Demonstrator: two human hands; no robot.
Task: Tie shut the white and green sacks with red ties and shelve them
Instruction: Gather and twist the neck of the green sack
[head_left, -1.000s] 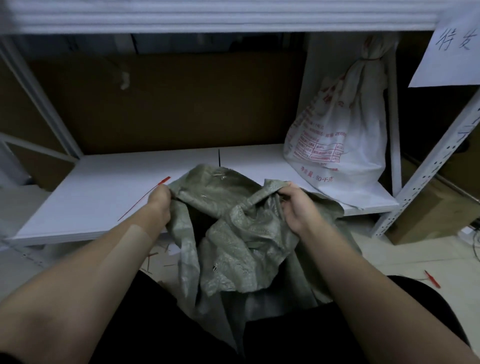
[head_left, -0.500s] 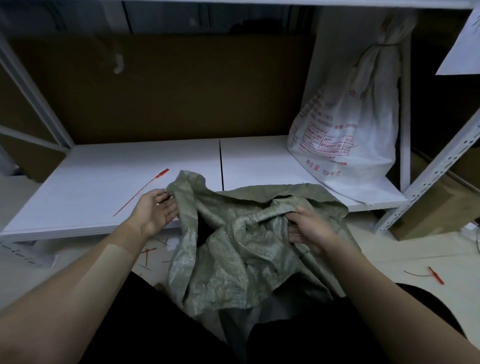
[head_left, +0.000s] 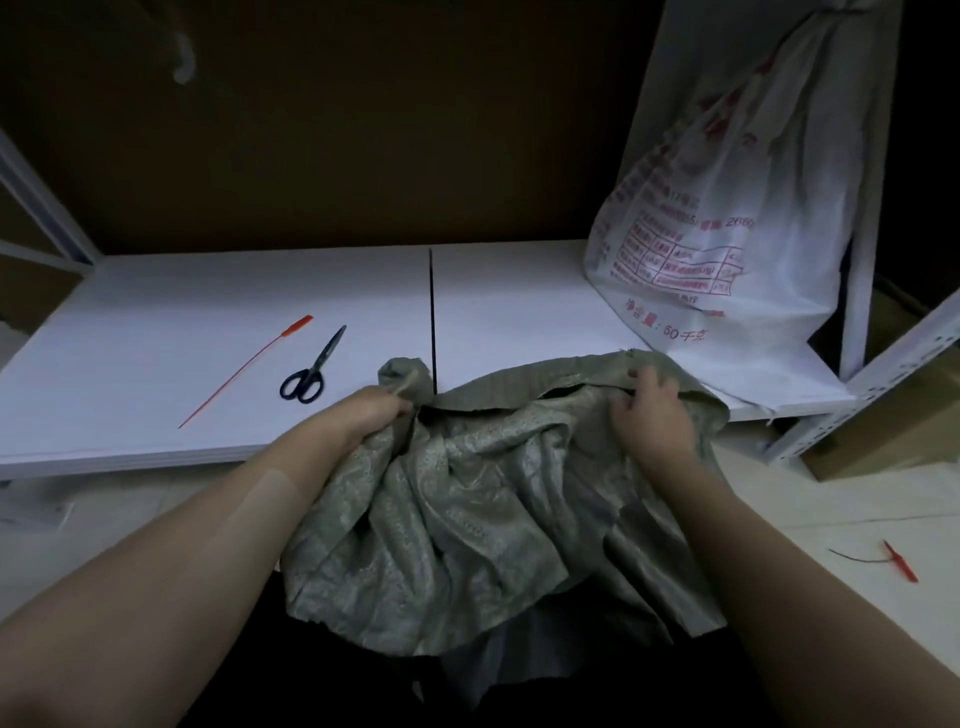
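The green sack (head_left: 483, 530) hangs crumpled from the front edge of the shelf (head_left: 156, 322) down over the person's lap. It looks like thin woven plastic: soft, limp and light, probably a little slick, so it should bunch easily but slide out of a loose hold. The left hand (head_left: 374, 415) is clenched round a bunch of the rim at the left corner. The right hand (head_left: 649, 410) has its fingers curled over the rim further right, with the mouth stretched between the two. The rim seems the best place to hold it, gathering it into a narrow neck for a tie. The sack lies collapsed, so it likely holds little, though its inside is hidden. The white sack (head_left: 727, 249) stands on the shelf at the right, bulging low, its contents unseen. A red tie (head_left: 244, 371) and scissors (head_left: 311, 371) lie just beside each other on the shelf, left of the hands
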